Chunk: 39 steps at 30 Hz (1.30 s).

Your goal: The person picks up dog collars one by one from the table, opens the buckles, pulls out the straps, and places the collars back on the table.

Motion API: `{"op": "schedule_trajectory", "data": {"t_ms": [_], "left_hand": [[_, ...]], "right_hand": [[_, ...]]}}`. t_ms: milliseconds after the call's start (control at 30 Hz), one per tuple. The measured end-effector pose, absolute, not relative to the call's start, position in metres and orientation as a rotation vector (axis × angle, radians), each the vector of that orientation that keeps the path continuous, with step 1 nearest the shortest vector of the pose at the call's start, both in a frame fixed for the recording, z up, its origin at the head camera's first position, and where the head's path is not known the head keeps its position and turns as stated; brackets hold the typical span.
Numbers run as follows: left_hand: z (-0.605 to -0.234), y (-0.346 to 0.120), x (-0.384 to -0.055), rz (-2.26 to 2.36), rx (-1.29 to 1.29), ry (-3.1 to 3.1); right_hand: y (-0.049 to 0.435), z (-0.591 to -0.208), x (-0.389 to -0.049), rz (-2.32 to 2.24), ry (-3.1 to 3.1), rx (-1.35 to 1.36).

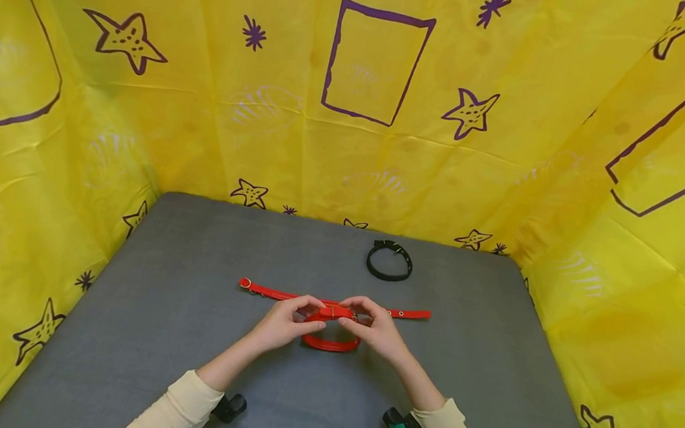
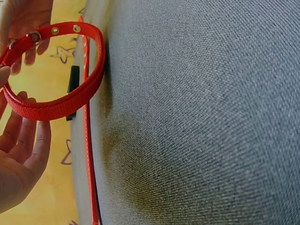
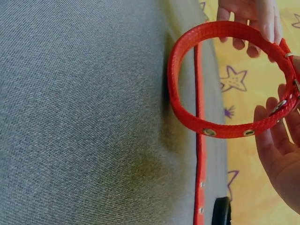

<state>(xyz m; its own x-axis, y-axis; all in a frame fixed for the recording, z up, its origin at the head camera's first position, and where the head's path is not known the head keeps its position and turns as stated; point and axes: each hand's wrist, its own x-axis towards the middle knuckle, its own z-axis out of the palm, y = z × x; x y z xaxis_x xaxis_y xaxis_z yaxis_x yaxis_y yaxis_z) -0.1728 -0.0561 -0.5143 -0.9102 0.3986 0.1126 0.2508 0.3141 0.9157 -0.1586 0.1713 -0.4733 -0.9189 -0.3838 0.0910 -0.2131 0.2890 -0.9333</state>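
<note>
Both hands hold a red buckled collar (image 1: 331, 345), fastened into a loop, over the grey table (image 1: 193, 248). My left hand (image 1: 285, 322) pinches it between thumb and fingers at the left of the buckle. On the other side of the buckle, my right hand (image 1: 379, 331) pinches the strap the same way. The right wrist view shows the loop (image 3: 176, 70) with metal eyelets and the buckle partly behind the fingers. Just behind the hands, a second red collar (image 1: 268, 292) lies unfastened and stretched out, its middle hidden by the hands and the held loop.
A black collar (image 1: 387, 276), buckled into a ring, lies farther back, right of centre. Yellow printed cloth (image 1: 276, 133) walls the table at the back and both sides. Dark wrist-worn devices (image 1: 230, 408) show beside both sleeves.
</note>
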Motion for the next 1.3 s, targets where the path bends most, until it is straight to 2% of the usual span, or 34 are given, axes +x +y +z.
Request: {"op": "schedule_trajectory", "data": {"t_ms": [567, 967, 1300], "left_hand": [[-0.517, -0.056, -0.165, 1.663, 0.613, 2.430], [-0.512, -0.052, -0.168, 1.673, 0.739, 2.518], [-0.507, -0.046, -0.171, 1.639, 0.789, 2.583]], "right_hand": [[0.166, -0.478, -0.151, -1.666, 2.475, -0.615], [0.163, -0.479, -0.154, -1.647, 2.518, -0.651], [0.170, -0.507, -0.168, -1.662, 2.539, -0.688]]}}
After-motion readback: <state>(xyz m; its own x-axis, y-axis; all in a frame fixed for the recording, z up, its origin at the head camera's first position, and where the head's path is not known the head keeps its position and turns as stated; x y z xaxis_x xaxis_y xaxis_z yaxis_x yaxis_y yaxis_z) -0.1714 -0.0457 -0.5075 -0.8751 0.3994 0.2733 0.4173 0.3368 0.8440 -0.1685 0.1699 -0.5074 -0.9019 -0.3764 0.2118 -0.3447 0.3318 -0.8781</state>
